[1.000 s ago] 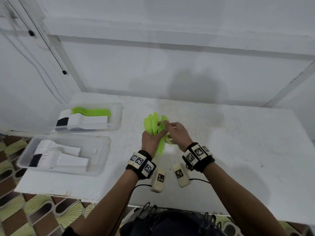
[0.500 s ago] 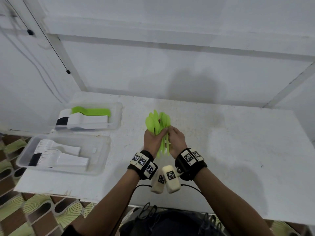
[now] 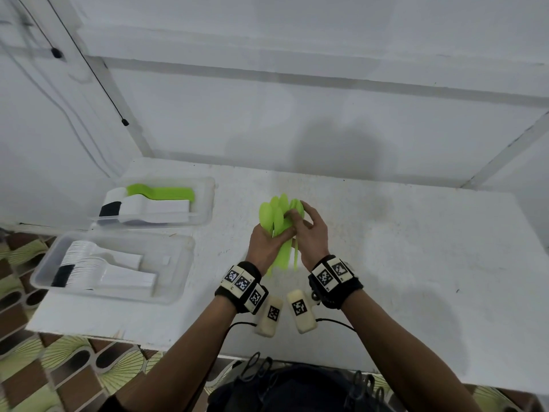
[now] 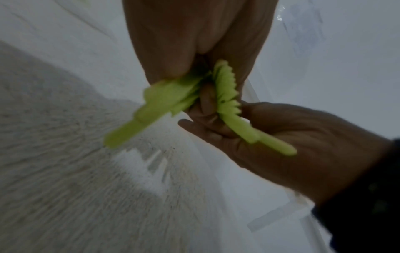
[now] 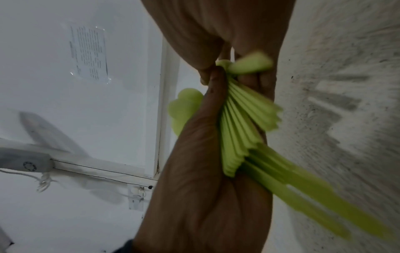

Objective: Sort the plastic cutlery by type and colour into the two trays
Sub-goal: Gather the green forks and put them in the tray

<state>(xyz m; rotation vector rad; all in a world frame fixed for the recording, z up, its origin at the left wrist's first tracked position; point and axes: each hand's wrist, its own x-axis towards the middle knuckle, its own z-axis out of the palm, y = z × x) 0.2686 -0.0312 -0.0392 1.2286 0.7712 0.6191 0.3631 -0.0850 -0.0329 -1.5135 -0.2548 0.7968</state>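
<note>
Far tray, left of grip: green and white stacks. Near tray: white stacks. Left hand clenched round green spoon bundle, bowls fanned above fist, handles splayed below. Right hand pinching bowls at top. Best practice, judged: squeeze handles flush before carrying trayward. Versus 0.5 s ago: right hand higher, wrists further apart.

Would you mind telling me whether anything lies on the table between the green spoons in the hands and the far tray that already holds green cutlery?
Nothing visible does: the table is bare between the green spoons and the far tray.
</note>
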